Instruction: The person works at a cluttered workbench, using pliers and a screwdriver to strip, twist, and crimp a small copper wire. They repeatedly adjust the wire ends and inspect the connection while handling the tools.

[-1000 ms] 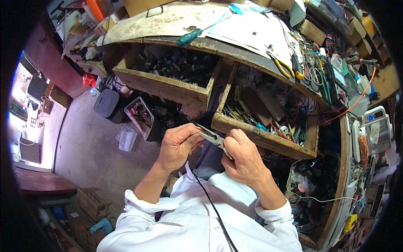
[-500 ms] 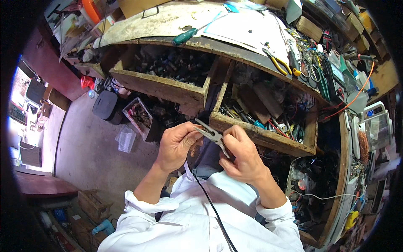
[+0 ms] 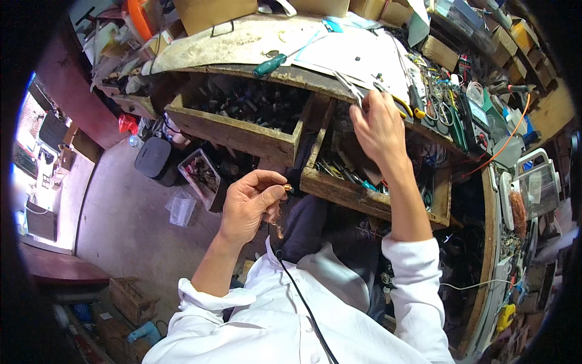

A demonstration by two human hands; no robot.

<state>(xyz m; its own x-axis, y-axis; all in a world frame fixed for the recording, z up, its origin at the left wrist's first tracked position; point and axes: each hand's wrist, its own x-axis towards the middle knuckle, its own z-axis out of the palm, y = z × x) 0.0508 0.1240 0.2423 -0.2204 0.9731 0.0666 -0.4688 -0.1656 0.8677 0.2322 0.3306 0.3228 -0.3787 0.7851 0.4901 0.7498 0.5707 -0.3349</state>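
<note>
My left hand [image 3: 248, 203] is held over my lap, closed in a pinch on a small brass-coloured part [image 3: 287, 188]. Frayed copper strands [image 3: 279, 229] dangle beneath those fingers; whether they join the part is hidden by the hand. Over the bench's front edge, my right hand [image 3: 383, 127] is closed around silver-jawed pliers [image 3: 350, 86], whose jaws point left over the worktop. Its fingers hide most of the handles. Right beside this hand lie cutting pliers with yellow-and-black handles [image 3: 401, 106].
Below the worktop [image 3: 242, 42], two wooden drawers stand pulled out: the left one [image 3: 236, 132] full of small dark parts, the right one [image 3: 376, 200] holding tools. A green-handled screwdriver [image 3: 270, 64] lies on the bench edge. A bin [image 3: 200, 176] stands on the floor.
My right hand has carried the pliers from beside my left hand up and away to the bench edge. My left hand has stayed nearly in place, still pinching the small part.
</note>
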